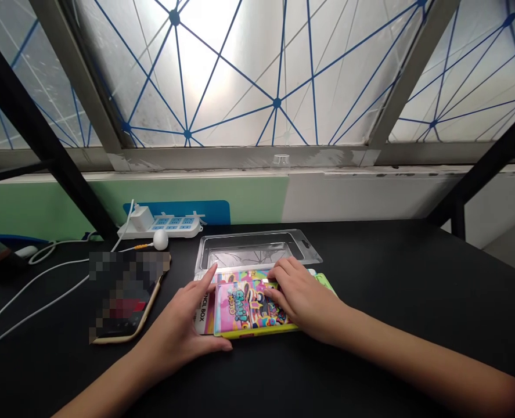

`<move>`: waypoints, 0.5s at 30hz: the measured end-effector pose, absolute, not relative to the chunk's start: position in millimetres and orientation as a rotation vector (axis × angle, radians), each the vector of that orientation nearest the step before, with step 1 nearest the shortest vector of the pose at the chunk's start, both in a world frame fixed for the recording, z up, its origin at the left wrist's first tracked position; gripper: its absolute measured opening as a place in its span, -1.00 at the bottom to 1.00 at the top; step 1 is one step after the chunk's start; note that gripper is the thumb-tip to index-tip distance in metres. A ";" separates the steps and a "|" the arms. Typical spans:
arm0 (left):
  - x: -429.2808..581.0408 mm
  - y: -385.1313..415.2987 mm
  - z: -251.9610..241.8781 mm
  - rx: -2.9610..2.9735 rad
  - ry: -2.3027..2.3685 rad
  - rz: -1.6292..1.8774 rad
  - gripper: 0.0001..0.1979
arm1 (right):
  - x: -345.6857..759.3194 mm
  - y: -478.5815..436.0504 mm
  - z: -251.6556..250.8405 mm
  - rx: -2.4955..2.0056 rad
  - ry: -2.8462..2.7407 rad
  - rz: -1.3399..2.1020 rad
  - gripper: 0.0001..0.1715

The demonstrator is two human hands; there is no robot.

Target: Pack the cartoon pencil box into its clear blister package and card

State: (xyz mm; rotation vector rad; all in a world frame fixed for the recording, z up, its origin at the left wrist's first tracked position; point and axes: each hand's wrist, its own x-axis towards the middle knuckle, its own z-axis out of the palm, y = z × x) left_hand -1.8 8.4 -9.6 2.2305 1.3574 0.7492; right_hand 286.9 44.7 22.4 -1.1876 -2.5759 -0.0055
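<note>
Left hand (187,319): the person's half-open hand, thumb and fingers spread around the left end of the flat rectangular box (235,310), printed in pink and many colours with a yellow-green edge; whether it grips is unclear.
Right hand (303,299): fingers loosely curled over the box's right part; whether they clasp anything cannot be told.
Box: flat on the smooth black table (396,302), between the hands.
Printed card (202,316): showing at the box's left end, lettered "NCIL BOX".
Tan-cased dark phone (129,316): left of the box, partly blurred.
Clear plastic tray (248,253): just beyond the box.
White power strip (176,226): beyond the box, to its left.
Blue-lined frosted window (240,75): farthest beyond the box.
</note>
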 end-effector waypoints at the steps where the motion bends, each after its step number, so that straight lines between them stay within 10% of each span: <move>1: -1.4 8.1 -7.1 2.219 1.362 0.736 0.19 | 285.8 45.7 20.2 -1.174 -2.556 -0.031 -0.73; 15: 1.8 5.5 4.1 2.236 1.364 0.692 -0.17 | 288.8 42.9 26.5 -0.936 -2.304 -0.290 -0.77</move>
